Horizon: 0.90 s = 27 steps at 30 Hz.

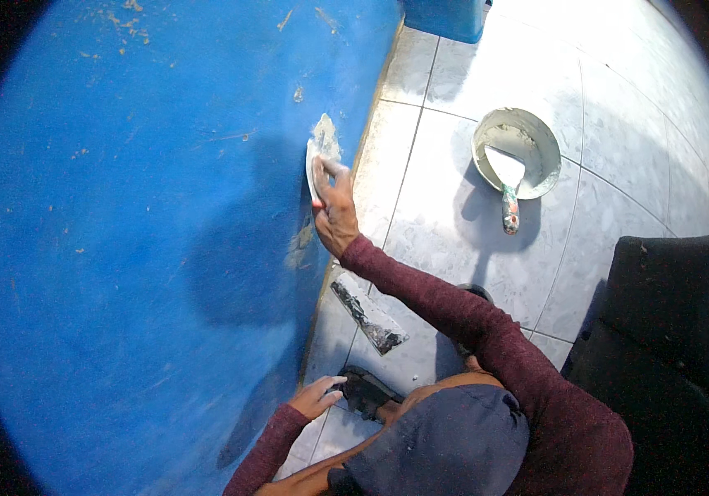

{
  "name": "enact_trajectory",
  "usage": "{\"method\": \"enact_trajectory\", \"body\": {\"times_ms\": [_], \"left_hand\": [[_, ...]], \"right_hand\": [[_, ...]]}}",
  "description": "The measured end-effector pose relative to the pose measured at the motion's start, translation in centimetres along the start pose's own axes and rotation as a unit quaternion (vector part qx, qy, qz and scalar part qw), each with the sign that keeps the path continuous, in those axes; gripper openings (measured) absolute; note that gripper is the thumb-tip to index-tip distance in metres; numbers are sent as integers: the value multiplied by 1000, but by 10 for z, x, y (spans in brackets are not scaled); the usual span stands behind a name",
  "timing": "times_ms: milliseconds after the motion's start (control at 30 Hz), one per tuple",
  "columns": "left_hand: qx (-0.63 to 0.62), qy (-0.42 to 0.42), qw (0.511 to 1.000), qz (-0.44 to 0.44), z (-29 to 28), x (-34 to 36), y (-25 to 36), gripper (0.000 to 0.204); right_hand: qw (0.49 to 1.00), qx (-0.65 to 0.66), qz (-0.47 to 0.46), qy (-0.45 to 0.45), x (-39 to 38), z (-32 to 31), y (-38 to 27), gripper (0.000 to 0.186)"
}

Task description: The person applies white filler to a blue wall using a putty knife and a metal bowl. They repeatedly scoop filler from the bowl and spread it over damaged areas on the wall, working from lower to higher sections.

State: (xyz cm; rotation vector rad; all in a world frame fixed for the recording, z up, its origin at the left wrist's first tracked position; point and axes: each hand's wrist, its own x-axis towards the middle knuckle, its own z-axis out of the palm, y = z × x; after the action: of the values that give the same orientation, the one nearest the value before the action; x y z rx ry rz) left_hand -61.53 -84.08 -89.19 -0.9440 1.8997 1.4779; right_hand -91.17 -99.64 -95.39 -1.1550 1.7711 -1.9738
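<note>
Blue wall (139, 248), flecked with pale spots, filling left of view; bare patch of grey filler low down near the floor edge.

Right hand (334, 207): raised against wall, fingers (331, 168) clamped on a putty knife (319, 153), blade flat to the surface and loaded with white putty. Maroon sleeve (429, 293) running back to the body.

Left hand (315, 398): low, near wall base, fingers loosely curled and slightly apart, holding nothing; tips just beside a dark sandal (367, 390).

Second scraper (368, 316): wide blade, smeared, lying flat on the floor between the two hands, close to wall base, touched by neither.

Bowl (536, 136): round, grey-white, caked with putty, standing on the floor well apart from right hand. Trowel (507, 186) resting in it, blade inside, stained handle sticking out over the rim toward the viewer.

Floor (453, 223): pale glazed tiles, dark grout lines, shadowed beneath the arm.

Dark cap (445, 442) at lower edge, seen from above.

Black chair (668, 331) at right, on the tiles.

Blue container (445, 16) at top edge, against the wall; kind unclear.
</note>
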Motion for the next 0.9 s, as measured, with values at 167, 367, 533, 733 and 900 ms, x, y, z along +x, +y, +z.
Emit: {"method": "enact_trajectory", "body": {"times_ms": [167,367,533,733,900], "left_hand": [[1,9,1000,-26,-14,8,16,43],[-13,-1,1000,-9,0,4,3,43],[-59,-8,998,-18,3,3,1,43],[9,25,1000,4,-12,7,7,44],[-19,12,1000,-2,-1,5,4,43]], "right_hand": [[1000,-23,-13,2,4,-39,40,60],[995,-56,-76,17,71,-44,55,38],[996,-55,-64,-21,29,-32,45,52],[997,17,-51,-59,39,-58,16,36],[988,-22,-146,50,95,-42,-6,56]]}}
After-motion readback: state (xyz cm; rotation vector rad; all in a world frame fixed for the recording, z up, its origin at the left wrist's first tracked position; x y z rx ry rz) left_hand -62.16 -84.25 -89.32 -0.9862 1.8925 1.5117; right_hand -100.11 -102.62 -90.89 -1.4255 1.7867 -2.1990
